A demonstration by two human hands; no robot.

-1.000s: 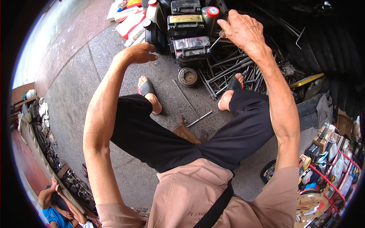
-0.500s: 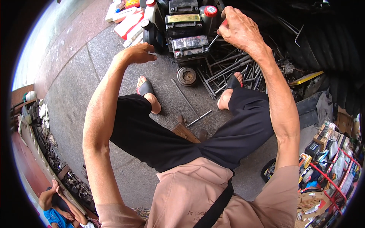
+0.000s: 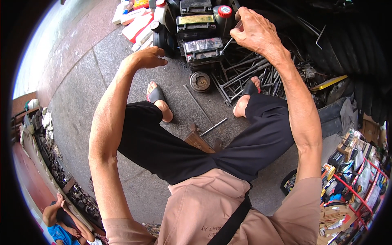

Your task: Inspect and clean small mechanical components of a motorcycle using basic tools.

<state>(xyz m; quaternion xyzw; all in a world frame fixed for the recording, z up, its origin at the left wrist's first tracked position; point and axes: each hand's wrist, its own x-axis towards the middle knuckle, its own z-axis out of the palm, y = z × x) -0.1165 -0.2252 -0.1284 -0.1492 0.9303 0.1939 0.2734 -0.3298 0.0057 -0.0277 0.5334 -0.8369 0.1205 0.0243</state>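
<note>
Right hand (image 3: 255, 30) is closed on a thin metal tool (image 3: 233, 36) above the front battery (image 3: 203, 48), a black box with a pale top. Left hand (image 3: 148, 58) hangs loosely curled, holding nothing, beside it. Second battery (image 3: 195, 21) carries a yellow rectangular label; a red-capped jug (image 3: 224, 17) stands alongside
</note>
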